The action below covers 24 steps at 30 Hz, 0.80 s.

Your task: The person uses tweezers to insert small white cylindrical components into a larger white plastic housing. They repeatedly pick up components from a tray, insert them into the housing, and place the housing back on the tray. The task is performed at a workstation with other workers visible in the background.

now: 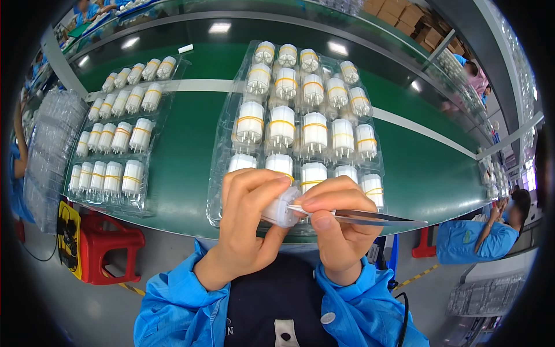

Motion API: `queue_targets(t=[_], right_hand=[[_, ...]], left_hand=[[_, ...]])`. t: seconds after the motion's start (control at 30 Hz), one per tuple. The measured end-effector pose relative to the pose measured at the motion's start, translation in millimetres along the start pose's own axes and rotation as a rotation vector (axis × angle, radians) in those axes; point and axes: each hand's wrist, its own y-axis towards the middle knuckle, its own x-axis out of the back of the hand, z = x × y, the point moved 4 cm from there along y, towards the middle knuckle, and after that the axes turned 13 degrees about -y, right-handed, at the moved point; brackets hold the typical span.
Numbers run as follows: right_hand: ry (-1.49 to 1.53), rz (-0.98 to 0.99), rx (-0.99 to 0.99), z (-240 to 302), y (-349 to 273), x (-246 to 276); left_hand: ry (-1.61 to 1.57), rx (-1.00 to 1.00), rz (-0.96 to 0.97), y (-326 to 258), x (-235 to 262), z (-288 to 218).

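Just in front of my chest, my left hand [245, 217] has its fingers and thumb wrapped round a white cylindrical part [281, 209], its whitish end turned toward the right. My right hand [342, 222] pinches a pair of metal tweezers [381, 220]. The tweezers' closed end sticks out to the right, and their other end reaches the end of the white part. Fingers hide some of that contact. Behind both hands lies a clear plastic tray [218, 194] with rows of white cylinders [282, 126], each with a yellow band and metal pins.
Another clear tray [147, 191] of similar cylinders sits on the green table [188, 136] to the left. Stacked clear trays [52, 139] stand beyond it. A red stool [110, 246] is at lower left. A co-worker in blue [477, 234] sits at right.
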Motion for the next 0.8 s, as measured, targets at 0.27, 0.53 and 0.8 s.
queue_targets(t=[0.27,0.53,0.8], right_hand=[[0.091,-0.027,-0.05,-6.6,-4.0,-0.5],[0.07,-0.002,-0.074,-6.0,-2.0,0.7],[0.039,0.002,-0.081,-5.8,-2.6,1.6]], left_hand=[[-0.036,0.032,0.009,0.4,0.0,1.8],[-0.025,0.029,0.02,1.7,0.3,1.6],[-0.01,0.021,0.033,1.2,0.1,1.0]])
